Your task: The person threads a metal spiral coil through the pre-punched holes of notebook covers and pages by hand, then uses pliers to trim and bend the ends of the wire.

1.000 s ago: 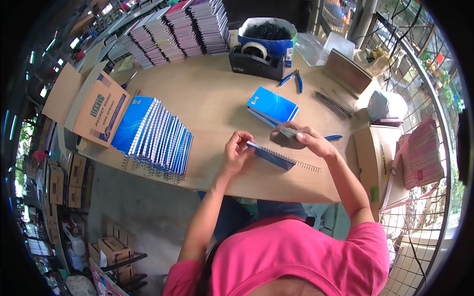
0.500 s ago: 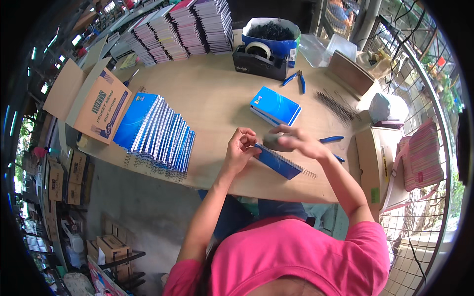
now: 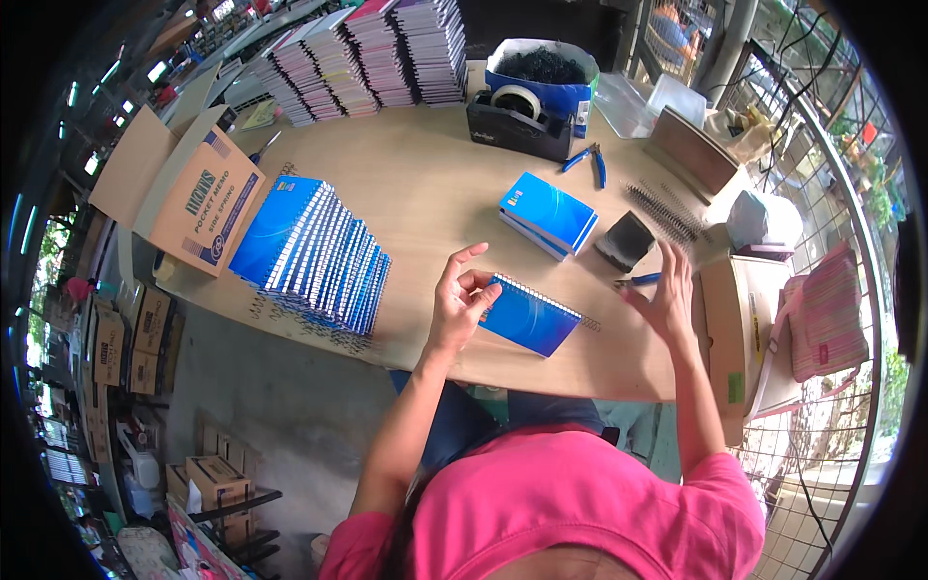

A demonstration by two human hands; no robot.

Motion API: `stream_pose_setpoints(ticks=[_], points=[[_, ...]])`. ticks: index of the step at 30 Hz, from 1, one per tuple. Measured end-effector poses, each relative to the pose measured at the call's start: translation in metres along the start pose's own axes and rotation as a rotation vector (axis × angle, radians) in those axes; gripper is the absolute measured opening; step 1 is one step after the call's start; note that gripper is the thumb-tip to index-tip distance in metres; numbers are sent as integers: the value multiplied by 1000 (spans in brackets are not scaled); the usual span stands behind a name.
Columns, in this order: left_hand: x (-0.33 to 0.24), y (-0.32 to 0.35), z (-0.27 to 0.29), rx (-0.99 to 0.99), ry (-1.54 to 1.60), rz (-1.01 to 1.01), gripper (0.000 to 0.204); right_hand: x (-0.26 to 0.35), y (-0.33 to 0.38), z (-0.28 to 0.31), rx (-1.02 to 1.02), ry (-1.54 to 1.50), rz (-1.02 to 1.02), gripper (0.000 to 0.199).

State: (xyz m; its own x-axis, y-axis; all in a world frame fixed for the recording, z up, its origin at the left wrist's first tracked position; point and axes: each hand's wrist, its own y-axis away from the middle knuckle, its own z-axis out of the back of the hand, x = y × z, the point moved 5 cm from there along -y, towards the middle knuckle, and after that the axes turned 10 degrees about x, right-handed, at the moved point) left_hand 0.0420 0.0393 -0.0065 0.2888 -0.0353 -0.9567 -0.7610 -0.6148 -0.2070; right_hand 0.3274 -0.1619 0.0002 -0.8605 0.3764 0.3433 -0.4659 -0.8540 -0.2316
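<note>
My left hand point(image 3: 460, 302) pinches the upper left corner of a blue spiral notebook point(image 3: 530, 317) between thumb and fingers. A wire coil runs along the notebook's upper edge, and its loose end sticks out past the right corner. To the right, my right hand point(image 3: 667, 300) is open, fingers apart and holding nothing. Just beyond its thumb stands a dark block point(image 3: 625, 241). Blue-handled pliers point(image 3: 642, 279) lie partly hidden behind the fingers. A small stack of blue notebooks point(image 3: 547, 215) rests farther back, left of the block.
Coil-bound blue notebooks point(image 3: 314, 261) are piled at the left beside an open carton point(image 3: 198, 198). A tape dispenser point(image 3: 522, 124), more pliers point(image 3: 588, 162) and tall notebook stacks point(image 3: 372, 58) stand farther back. Loose coils point(image 3: 667, 215) and a box point(image 3: 739, 338) are at the right.
My right hand has put the dark block down on the table, let go and moved right with its fingers spread. The notebook's cover now tilts up more into view, still in my left hand.
</note>
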Motion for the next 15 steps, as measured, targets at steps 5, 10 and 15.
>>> stream_pose_setpoints(ticks=[5,10,15], points=[[-14,0,-7,-33,-35,65,62,1,48,0,74,132,-18,75],[-21,1,-17,7,-51,124,66,87,13,59,9,-215,311,55],[-28,-2,-25,55,-44,131,70,165,-31,80,-109,190,782,47]])
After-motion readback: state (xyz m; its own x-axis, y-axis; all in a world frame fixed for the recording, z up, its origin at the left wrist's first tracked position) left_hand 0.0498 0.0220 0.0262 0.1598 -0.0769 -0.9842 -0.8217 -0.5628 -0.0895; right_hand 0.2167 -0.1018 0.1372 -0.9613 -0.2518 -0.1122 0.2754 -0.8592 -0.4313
